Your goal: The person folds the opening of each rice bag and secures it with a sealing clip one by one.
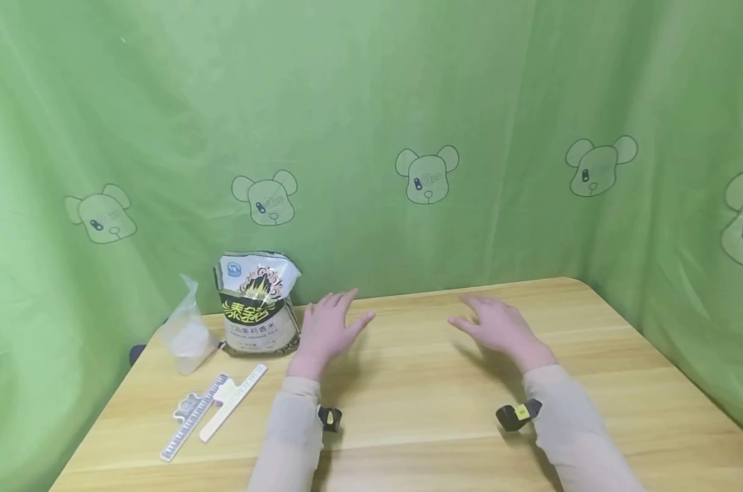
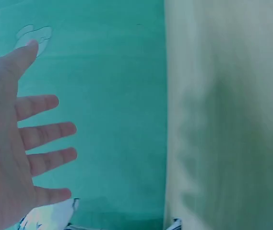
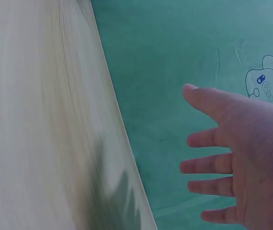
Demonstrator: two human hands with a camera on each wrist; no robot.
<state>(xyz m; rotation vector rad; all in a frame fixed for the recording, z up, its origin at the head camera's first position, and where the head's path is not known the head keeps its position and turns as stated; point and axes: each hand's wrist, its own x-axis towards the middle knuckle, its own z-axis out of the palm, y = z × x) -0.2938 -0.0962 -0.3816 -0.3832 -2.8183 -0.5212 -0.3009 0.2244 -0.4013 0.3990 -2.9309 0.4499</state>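
Both hands hover palm-down above the wooden table [image 1: 420,383], fingers spread and holding nothing. My left hand [image 1: 331,328] is just right of a printed rice bag [image 1: 257,304] that stands upright near the table's back left; its fingers [image 2: 45,132] show straight in the left wrist view, with a corner of the bag [image 2: 54,213] below them. My right hand [image 1: 497,324] is over the table's middle right, its fingers [image 3: 208,165] also straight and apart from the surface. A clear plastic bag [image 1: 186,331] with white contents stands left of the rice bag.
Two long white sealing clips [image 1: 214,406] lie near the table's front left. A green cloth with bear prints [image 1: 426,174] hangs behind and beside the table. Wrist-worn cameras [image 1: 519,413] sit on both sleeves.
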